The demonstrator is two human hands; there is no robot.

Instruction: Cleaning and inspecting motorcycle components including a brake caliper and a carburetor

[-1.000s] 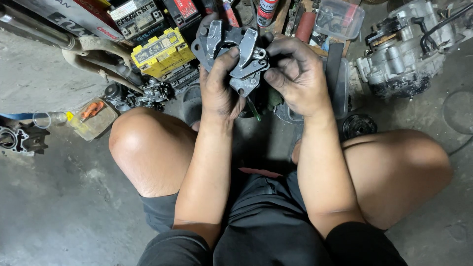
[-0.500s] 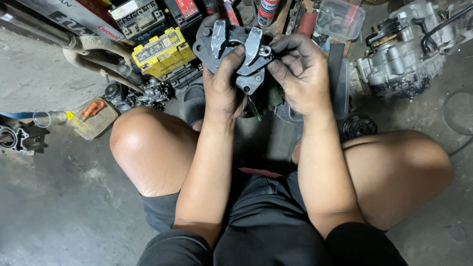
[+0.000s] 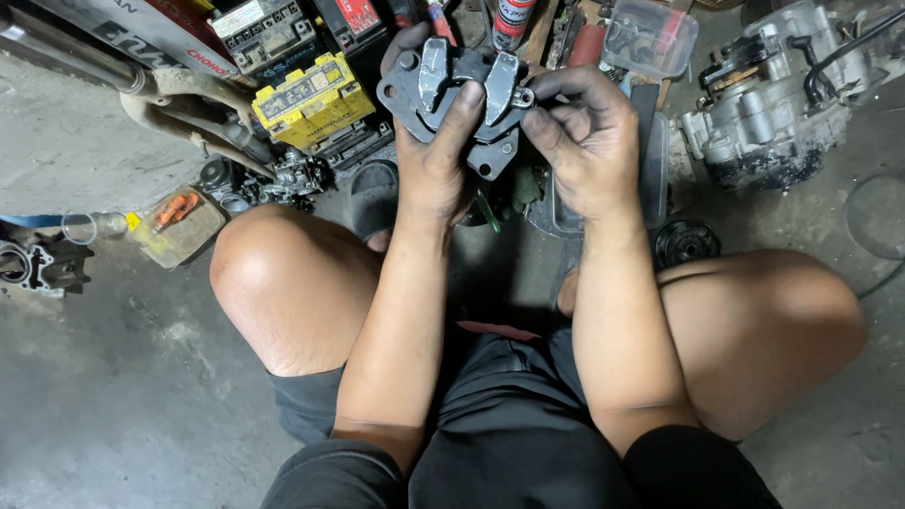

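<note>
I squat on a concrete floor and hold a dark grey metal brake caliper (image 3: 443,90) up in front of me, above my knees. My left hand (image 3: 436,160) grips it from below, thumb pressed up on its face between two grey brake pads. My right hand (image 3: 580,141) clasps its right end, fingertips pinching near a bolt hole. Both hands are smeared with grease.
A yellow battery (image 3: 302,99) and darker batteries (image 3: 264,33) lie at upper left by a bent exhaust pipe (image 3: 179,104). An engine block (image 3: 778,94) sits at upper right. A clear plastic box (image 3: 650,38), a spray can (image 3: 509,19) and a small tray with an orange tool (image 3: 177,221) surround me.
The caliper and both hands have risen slightly and shifted left in view. My left thumb now presses higher on the caliper face between the pads.
</note>
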